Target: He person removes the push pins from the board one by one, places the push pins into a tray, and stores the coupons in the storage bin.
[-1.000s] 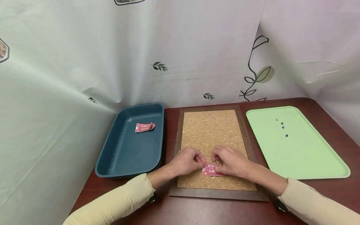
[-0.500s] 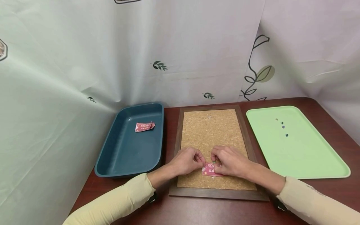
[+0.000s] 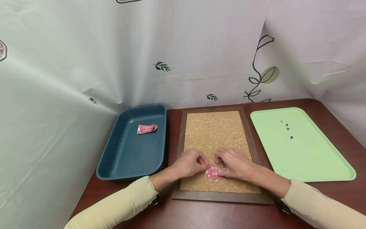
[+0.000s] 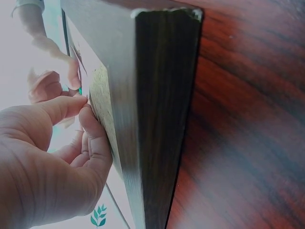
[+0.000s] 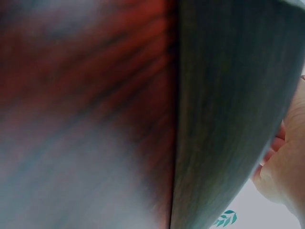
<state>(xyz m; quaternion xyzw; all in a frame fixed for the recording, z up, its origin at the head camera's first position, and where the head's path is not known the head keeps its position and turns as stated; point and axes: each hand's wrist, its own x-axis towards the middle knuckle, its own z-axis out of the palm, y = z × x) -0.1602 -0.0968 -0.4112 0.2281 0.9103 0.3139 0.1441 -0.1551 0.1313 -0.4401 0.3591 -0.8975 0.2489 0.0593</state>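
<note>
Both hands work over the lower part of a cork pinboard in a dark wooden frame (image 3: 214, 133), which lies flat on a reddish-brown wooden table (image 3: 200, 216). A small red paper ticket with white print (image 3: 213, 172) lies on the cork near the board's lower edge. The left hand (image 3: 190, 163) has its fingers curled, and its thumb and forefinger pinch the ticket's upper left corner. The right hand (image 3: 233, 163) is curled as well; its fingertips (image 3: 219, 166) close on a small green pushpin (image 3: 217, 164) at the ticket's top edge, while the rest of the hand covers the ticket's right part. Whether the pin's point sits in the cork cannot be told.

In the left wrist view the left hand (image 4: 57, 162) shows its thumb and forefinger meeting at the cork surface, beside the frame's edge (image 4: 157, 119).

Left of the board stands a deep dark blue plastic tray (image 3: 114, 159) holding another red ticket (image 3: 146, 128). Right of the board lies a flat pale green tray (image 3: 314, 159) with a few small pins (image 3: 287, 129) on it. A pale curtain with leaf prints (image 3: 143, 47) hangs behind the table.
</note>
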